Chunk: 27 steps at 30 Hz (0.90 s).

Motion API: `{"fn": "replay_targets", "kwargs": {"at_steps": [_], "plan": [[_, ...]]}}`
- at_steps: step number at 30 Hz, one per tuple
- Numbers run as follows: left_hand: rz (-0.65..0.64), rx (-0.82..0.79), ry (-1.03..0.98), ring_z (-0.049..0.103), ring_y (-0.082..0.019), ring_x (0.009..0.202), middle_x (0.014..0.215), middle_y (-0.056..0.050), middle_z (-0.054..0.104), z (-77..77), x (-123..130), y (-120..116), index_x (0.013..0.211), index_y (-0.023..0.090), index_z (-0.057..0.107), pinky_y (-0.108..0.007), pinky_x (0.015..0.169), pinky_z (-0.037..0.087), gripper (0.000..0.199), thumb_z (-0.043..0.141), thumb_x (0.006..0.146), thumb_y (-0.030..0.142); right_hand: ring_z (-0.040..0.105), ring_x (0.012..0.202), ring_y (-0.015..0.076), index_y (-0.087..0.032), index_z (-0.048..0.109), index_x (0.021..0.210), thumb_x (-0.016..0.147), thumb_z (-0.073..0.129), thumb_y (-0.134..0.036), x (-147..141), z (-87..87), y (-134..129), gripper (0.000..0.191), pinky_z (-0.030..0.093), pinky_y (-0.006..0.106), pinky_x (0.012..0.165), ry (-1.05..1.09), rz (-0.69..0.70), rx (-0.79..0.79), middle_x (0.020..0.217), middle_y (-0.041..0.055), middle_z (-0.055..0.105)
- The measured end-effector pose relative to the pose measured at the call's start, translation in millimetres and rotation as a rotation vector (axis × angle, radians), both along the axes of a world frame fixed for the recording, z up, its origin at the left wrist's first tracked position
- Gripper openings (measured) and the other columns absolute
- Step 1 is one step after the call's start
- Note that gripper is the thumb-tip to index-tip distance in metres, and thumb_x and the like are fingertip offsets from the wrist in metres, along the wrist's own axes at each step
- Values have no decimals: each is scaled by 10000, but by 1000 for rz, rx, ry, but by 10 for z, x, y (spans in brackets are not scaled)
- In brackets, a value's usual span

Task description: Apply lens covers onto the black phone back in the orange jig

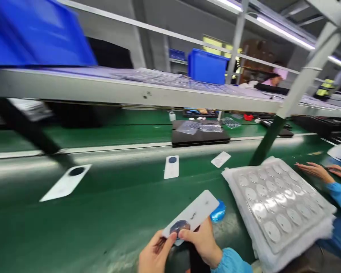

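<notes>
In the head view a white phone back cover point(200, 207) with a dark round patch and small dark print is held tilted above the green belt. My left hand point(156, 250) grips its lower left end, thumb at the edge of the dark patch. My right hand point(203, 240) holds the lower edge, its thumb pressed on the patch. Fingers of both hands are partly hidden behind the cover. A shiny blue round piece point(218, 211) shows just behind the cover's right end. To the right lies a clear plastic tray point(284, 204) with rows of round pockets, on white padding.
Similar white covers point(171, 172) lie spread on the green belt point(108, 223). A black box point(200, 138) with clear sheets stands beyond. Above runs a shelf point(165, 91) with blue bins point(207, 66). A slanted post point(287, 102) rises behind the tray. A co-worker's hands point(315, 171) are at right.
</notes>
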<state>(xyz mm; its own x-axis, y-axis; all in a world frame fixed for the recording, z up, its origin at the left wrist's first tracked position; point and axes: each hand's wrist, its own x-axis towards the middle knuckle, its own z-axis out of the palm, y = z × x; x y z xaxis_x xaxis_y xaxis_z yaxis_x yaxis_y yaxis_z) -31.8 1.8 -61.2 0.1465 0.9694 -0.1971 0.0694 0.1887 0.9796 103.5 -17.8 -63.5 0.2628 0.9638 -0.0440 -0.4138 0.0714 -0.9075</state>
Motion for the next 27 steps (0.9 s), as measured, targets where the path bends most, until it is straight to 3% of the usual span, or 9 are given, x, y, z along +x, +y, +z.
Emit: {"fn": "replay_targets", "kwargs": {"at_steps": [4, 8, 11, 14, 17, 19, 21, 24, 27], "plan": [[-29, -11, -91, 649, -205, 802, 809, -68, 698, -22, 76, 36, 756, 135, 675, -255, 751, 539, 553, 764, 615, 662, 639, 776, 180, -139, 673, 915, 601, 855, -347, 76, -120, -27, 419, 523, 277, 686, -3, 16, -48, 883, 65, 702], [-20, 69, -91, 618, -166, 763, 784, -58, 670, 13, 196, 153, 772, 117, 650, -230, 713, 512, 507, 712, 717, 617, 661, 870, 206, -134, 687, 963, 602, 870, -329, 128, -85, 139, 449, 538, 327, 810, 2, -2, -19, 971, 86, 716], [-30, 166, -108, 628, -163, 802, 812, -54, 665, 106, 265, 435, 804, 116, 638, -233, 754, 514, 473, 689, 759, 584, 667, 869, 213, -110, 694, 949, 588, 873, -351, 263, 65, 554, 469, 541, 330, 804, -45, -13, -31, 967, 102, 722], [-43, 233, -136, 648, -189, 967, 1005, -92, 683, 114, 272, 818, 1035, 123, 647, -269, 856, 527, 530, 637, 797, 597, 662, 918, 209, -122, 663, 985, 586, 847, -413, 545, 229, 1132, 527, 542, 303, 778, -105, -83, -49, 1043, 104, 708], [21, 253, -77, 652, -196, 962, 1012, -109, 680, -95, 203, 1162, 1040, 126, 643, -288, 827, 538, 567, 611, 780, 629, 655, 783, 194, -121, 636, 963, 648, 792, -440, 937, 252, 1561, 475, 534, 290, 645, -199, -68, -154, 939, 114, 697], [91, 253, -23, 649, -185, 848, 896, -96, 676, -319, 148, 1321, 919, 120, 646, -292, 781, 533, 542, 625, 737, 630, 629, 687, 182, -121, 611, 945, 684, 754, -445, 1180, 175, 1682, 440, 518, 287, 581, -318, -93, -262, 841, 104, 666], [148, 253, 14, 626, -168, 752, 811, -77, 662, -532, 117, 1414, 847, 126, 639, -292, 748, 521, 503, 611, 727, 614, 623, 716, 179, -130, 574, 1002, 728, 698, -455, 1319, 78, 1733, 443, 521, 284, 602, -469, -160, -342, 866, 92, 639], [149, 274, 65, 597, -149, 692, 752, -50, 654, -717, 127, 1448, 799, 142, 652, -270, 714, 492, 418, 581, 765, 553, 617, 950, 199, -144, 520, 1141, 762, 647, -457, 1197, -1, 1883, 508, 529, 298, 792, -719, -201, -359, 1087, 114, 606], [106, 311, 107, 582, -136, 679, 739, -32, 654, -742, 150, 1419, 780, 156, 669, -242, 690, 461, 361, 579, 794, 506, 526, 1182, 240, -145, 507, 1211, 698, 727, -442, 735, 5, 2221, 633, 432, 331, 1017, -961, -113, -334, 1283, 146, 523]]}}
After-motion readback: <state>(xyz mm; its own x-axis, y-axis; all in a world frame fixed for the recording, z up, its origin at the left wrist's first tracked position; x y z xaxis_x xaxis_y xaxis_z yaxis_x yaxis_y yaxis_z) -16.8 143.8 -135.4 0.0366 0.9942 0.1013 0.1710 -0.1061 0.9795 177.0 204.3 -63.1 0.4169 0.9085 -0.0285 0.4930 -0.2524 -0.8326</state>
